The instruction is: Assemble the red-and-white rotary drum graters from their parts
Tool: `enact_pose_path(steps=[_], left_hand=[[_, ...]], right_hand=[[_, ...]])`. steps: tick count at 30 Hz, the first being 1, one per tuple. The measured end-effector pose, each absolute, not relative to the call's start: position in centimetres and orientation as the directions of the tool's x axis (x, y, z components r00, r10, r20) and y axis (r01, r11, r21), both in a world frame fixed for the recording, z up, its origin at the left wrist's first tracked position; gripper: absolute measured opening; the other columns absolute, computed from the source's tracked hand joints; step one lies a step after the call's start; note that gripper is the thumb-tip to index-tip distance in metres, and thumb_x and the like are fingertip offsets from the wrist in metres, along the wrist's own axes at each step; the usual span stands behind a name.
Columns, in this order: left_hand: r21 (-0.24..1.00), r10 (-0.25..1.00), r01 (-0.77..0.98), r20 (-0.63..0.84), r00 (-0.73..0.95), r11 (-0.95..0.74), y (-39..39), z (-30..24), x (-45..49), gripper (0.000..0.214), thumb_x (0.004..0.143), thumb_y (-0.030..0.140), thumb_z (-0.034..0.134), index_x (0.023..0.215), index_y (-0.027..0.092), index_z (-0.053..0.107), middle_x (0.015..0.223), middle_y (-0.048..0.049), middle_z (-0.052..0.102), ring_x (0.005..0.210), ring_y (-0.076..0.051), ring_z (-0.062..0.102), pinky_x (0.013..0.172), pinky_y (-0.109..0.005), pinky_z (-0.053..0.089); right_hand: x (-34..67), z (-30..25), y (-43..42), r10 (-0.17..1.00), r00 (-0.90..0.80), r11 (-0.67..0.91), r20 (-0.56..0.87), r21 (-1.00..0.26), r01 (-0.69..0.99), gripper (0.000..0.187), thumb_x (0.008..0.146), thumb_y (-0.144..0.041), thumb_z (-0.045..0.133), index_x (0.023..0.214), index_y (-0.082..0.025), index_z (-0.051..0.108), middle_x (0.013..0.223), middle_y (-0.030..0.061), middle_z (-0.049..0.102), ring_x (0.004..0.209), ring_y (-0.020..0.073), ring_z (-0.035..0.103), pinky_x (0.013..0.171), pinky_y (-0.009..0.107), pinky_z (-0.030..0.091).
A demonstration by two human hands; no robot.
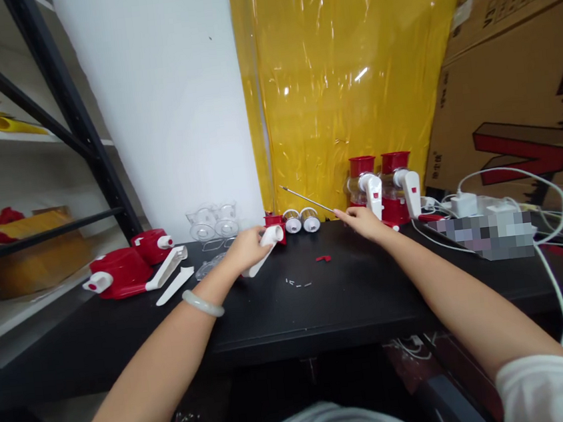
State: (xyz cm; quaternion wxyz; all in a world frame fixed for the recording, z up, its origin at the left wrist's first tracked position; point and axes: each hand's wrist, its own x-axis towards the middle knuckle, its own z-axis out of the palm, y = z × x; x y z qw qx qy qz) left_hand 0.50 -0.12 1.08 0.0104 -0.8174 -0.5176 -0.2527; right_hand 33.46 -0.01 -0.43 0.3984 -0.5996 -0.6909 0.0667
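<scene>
My left hand (248, 247), with a pale bangle on its wrist, is closed around the white handle (265, 249) of a red and white part (275, 226) near the back of the black table (282, 311). My right hand (363, 221) is pinched on the end of a thin metal rod (305, 199) that slants up to the left. Just behind the rod sit two silver drum pieces (301, 220). Two assembled red and white units (384, 190) stand right of my right hand.
Red and white housings with loose white handles (131, 270) lie at the table's left. Clear plastic cups (212, 223) stand against the white wall. A small red piece (323, 258) and tiny screws (298, 282) lie mid-table. White cables and a charger (467, 205) sprawl right, before cardboard boxes.
</scene>
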Motion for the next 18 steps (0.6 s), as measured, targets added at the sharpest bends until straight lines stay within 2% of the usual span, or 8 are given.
enact_pose_path(steps=[5, 10, 14, 18], left_hand=[[0.416, 0.793, 0.804, 0.599, 0.110, -0.425, 0.8, 2.3, -0.6, 0.050, 0.076, 0.040, 0.059, 0.120, 0.016, 0.053, 0.094, -0.0082, 0.066, 0.073, -0.021, 0.064, 0.066, -0.031, 0.048], [0.489, 0.663, 0.684, 0.748, -0.009, -0.542, 1.0, 2.2, -0.6, 0.047, 0.077, 0.033, 0.060, 0.117, 0.018, 0.042, 0.105, -0.0101, 0.063, 0.078, -0.020, 0.065, 0.071, -0.033, 0.051], [0.429, 0.579, 0.636, 0.815, 0.036, -0.642, 0.6, 2.0, -0.3, 0.050, 0.079, 0.028, 0.059, 0.120, 0.018, 0.034, 0.106, -0.0125, 0.063, 0.090, -0.023, 0.066, 0.077, -0.035, 0.050], [0.316, 0.476, 0.671, 0.877, 0.063, -0.671, 0.2, 1.9, 0.0, 0.054, 0.077, 0.022, 0.060, 0.123, 0.016, 0.031, 0.109, -0.0135, 0.059, 0.090, -0.022, 0.065, 0.075, -0.034, 0.050]], right_hand=[[33.5, -0.6, 0.1, 0.754, -0.057, 0.390, 0.654, -0.376, 0.841, 0.051, 0.080, -0.069, 0.047, 0.063, -0.020, 0.046, 0.064, 0.0007, 0.053, 0.059, 0.0152, 0.049, 0.056, 0.028, 0.033], [33.4, -0.2, -0.5, 0.606, -0.188, 0.496, 0.773, -0.182, 0.849, 0.041, 0.083, -0.059, 0.052, 0.069, -0.021, 0.048, 0.074, 0.0037, 0.056, 0.067, 0.0169, 0.051, 0.063, 0.029, 0.037], [32.9, 0.1, -1.4, 0.533, -0.244, 0.510, 0.810, -0.078, 0.857, 0.037, 0.083, -0.057, 0.054, 0.073, -0.021, 0.050, 0.077, 0.0046, 0.056, 0.071, 0.0181, 0.053, 0.064, 0.029, 0.038], [32.5, 0.2, -2.1, 0.488, -0.278, 0.510, 0.827, -0.012, 0.860, 0.037, 0.083, -0.056, 0.054, 0.075, -0.021, 0.052, 0.077, 0.0048, 0.055, 0.072, 0.0181, 0.053, 0.063, 0.029, 0.038]])
